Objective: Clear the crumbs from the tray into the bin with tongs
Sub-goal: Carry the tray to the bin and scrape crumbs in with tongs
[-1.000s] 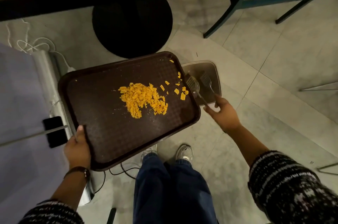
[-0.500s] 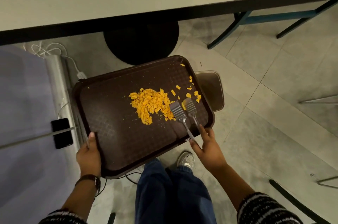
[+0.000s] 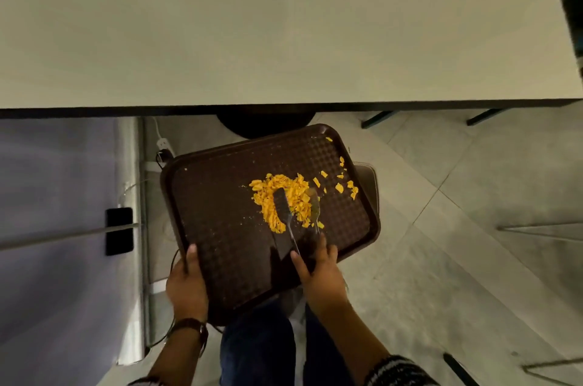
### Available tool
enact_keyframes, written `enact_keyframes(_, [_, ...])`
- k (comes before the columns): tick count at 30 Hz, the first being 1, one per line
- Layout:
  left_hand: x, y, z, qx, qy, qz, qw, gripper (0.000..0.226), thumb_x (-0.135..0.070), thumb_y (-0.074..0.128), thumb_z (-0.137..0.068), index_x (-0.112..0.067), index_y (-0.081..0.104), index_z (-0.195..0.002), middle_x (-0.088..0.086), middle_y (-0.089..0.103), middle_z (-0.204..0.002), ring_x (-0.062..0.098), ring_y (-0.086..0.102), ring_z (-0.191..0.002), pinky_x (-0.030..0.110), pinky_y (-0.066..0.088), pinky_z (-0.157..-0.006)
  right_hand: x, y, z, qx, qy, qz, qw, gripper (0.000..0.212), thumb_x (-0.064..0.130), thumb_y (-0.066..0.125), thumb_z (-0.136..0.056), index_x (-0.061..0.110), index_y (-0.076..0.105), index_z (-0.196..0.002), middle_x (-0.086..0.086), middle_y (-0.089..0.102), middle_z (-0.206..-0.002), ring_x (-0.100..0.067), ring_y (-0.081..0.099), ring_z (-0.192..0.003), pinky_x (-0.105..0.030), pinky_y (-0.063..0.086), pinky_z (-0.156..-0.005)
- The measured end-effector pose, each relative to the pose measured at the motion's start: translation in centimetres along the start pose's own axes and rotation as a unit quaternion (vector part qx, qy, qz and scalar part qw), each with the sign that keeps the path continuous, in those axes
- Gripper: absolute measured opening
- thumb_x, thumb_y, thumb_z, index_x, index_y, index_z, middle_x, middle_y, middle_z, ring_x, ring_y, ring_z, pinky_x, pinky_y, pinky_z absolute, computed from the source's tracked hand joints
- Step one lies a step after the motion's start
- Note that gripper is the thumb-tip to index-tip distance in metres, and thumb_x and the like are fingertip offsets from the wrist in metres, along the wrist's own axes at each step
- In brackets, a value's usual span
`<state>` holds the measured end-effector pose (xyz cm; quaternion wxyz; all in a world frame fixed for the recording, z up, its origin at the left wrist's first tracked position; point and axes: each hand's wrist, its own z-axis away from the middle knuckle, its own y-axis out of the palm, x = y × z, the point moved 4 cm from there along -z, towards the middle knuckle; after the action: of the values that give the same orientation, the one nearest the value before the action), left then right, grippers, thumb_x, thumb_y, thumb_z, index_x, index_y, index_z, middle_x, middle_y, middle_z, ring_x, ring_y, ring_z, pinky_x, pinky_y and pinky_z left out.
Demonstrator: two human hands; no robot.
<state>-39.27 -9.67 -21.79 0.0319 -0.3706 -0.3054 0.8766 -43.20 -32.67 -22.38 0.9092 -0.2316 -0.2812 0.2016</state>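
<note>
Right hand grip holds tongs, blades wide astride crumbs | left hand grips tray | advice: squeeze slowly, lift level, bin beyond blades.

The person's bare left hand carries a dark brown band-like wristwatch at the wrist, its strap narrow and slightly glossy. The bare right hand has no jewellery showing. A dark knitted sleeve with pale speckled stripes covers the right forearm near the elbow; a sliver of like knit shows at the left arm's lower edge. The legs wear dark blue denim trousers.
</note>
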Motion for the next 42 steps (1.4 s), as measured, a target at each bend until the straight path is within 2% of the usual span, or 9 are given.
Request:
enact_keyframes(9, [1.6, 2.5, 4.3, -0.036, -0.065, 0.025, 0.997, 0.049, -0.042, 0.041, -0.097, 0.0, 0.066, -0.095, 0.011, 0.06, -0.086, 0.033, 0.059, -0.089, 0.038, 0.046, -0.084, -0.4, -3.7, -1.7, -0.013, -0.067, 0.135, 0.988, 0.086, 0.064, 0.039, -0.088, 0.016, 0.005, -0.151, -0.006, 0.029, -0.148, -0.029, 0.052, -0.122, -0.041, 0.051, -0.092])
enact_keyframes(13, [3.1, 4.3, 6.4, -0.038, -0.095, 0.055, 0.993, 0.044, -0.045, 0.042, -0.095, -0.015, 0.056, -0.066, 0.004, 0.057, -0.07, 0.031, 0.057, -0.081, 0.034, 0.044, -0.076, -1.2, -4.8, -2.8, -0.004, -0.076, 0.166, 0.983, 0.084, 0.06, 0.04, -0.091, 0.014, 0.005, -0.151, -0.009, 0.028, -0.152, -0.031, 0.051, -0.124, -0.038, 0.049, -0.091])
enact_keyframes(21, [5.6, 6.0, 6.8, -0.057, -0.088, 0.059, 0.993, 0.041, -0.042, 0.041, -0.096, -0.007, 0.062, -0.091, 0.012, 0.059, -0.087, 0.028, 0.055, -0.085, 0.034, 0.043, -0.079, -2.5, -4.7, -4.1, 0.01, -0.103, 0.191, 0.976, 0.075, 0.052, 0.042, -0.094, 0.013, 0.009, -0.15, -0.009, 0.033, -0.149, -0.03, 0.052, -0.122, -0.036, 0.048, -0.092])
enact_keyframes(26, [7.2, 6.3, 5.8, -0.05, -0.122, 0.058, 0.99, 0.038, -0.049, 0.044, -0.093, -0.017, 0.055, -0.076, 0.001, 0.057, -0.074, 0.029, 0.057, -0.084, 0.039, 0.047, -0.081, -3.1, -4.0, -5.1, 0.021, -0.097, 0.175, 0.98, 0.068, 0.048, 0.042, -0.096, 0.013, 0.016, -0.149, -0.01, 0.04, -0.143, -0.031, 0.053, -0.121, -0.038, 0.049, -0.092])
enact_keyframes(31, [6.8, 5.9, 5.1, -0.041, -0.092, 0.043, 0.994, 0.044, -0.05, 0.04, -0.094, -0.012, 0.057, -0.08, 0.002, 0.055, -0.072, 0.03, 0.056, -0.08, 0.039, 0.046, -0.078, -3.1, -3.7, -6.0, 0.016, -0.089, 0.17, 0.981, 0.059, 0.044, 0.04, -0.098, 0.012, 0.023, -0.145, -0.011, 0.046, -0.138, -0.032, 0.055, -0.117, -0.041, 0.049, -0.091])
enact_keyframes(35, [6.7, 5.8, 4.2, -0.037, -0.095, 0.036, 0.994, 0.044, -0.051, 0.041, -0.093, -0.018, 0.052, -0.066, 0.007, 0.054, -0.071, 0.028, 0.054, -0.076, 0.043, 0.047, -0.079, -3.1, -3.7, -6.7, 0.026, -0.083, 0.141, 0.986, 0.055, 0.042, 0.041, -0.098, 0.014, 0.028, -0.143, -0.011, 0.05, -0.134, -0.033, 0.055, -0.117, -0.041, 0.048, -0.09])
enact_keyframes(39, [6.9, 5.6, 3.3, -0.041, -0.088, 0.031, 0.995, 0.05, -0.051, 0.04, -0.094, -0.01, 0.055, -0.068, 0.011, 0.055, -0.072, 0.03, 0.053, -0.075, 0.04, 0.044, -0.076, -3.2, -3.7, -7.9, 0.063, -0.095, 0.017, 0.993, 0.037, 0.037, 0.05, -0.095, 0.015, 0.051, -0.126, -0.007, 0.063, -0.109, -0.024, 0.06, -0.103, -0.036, 0.049, -0.087])
enact_keyframes(41, [7.2, 5.5, 2.9, -0.047, -0.092, 0.027, 0.994, 0.055, -0.054, 0.04, -0.093, -0.005, 0.057, -0.072, 0.016, 0.058, -0.076, 0.032, 0.055, -0.077, 0.042, 0.046, -0.077, -3.3, -4.0, -8.4, 0.097, -0.077, -0.094, 0.988, 0.014, 0.026, 0.055, -0.095, 0.015, 0.062, -0.095, 0.0, 0.062, -0.084, -0.014, 0.059, -0.084, -0.026, 0.045, -0.077])
enact_keyframes(42, [7.4, 5.4, 2.8, -0.047, -0.095, 0.024, 0.994, 0.058, -0.056, 0.039, -0.092, -0.004, 0.057, -0.074, 0.018, 0.059, -0.078, 0.033, 0.056, -0.077, 0.043, 0.047, -0.077, -3.2, -4.3, -8.6, 0.111, -0.061, -0.134, 0.983, 0.015, 0.024, 0.056, -0.094, 0.019, 0.061, -0.081, 0.003, 0.057, -0.073, -0.01, 0.055, -0.073, -0.023, 0.042, -0.07])
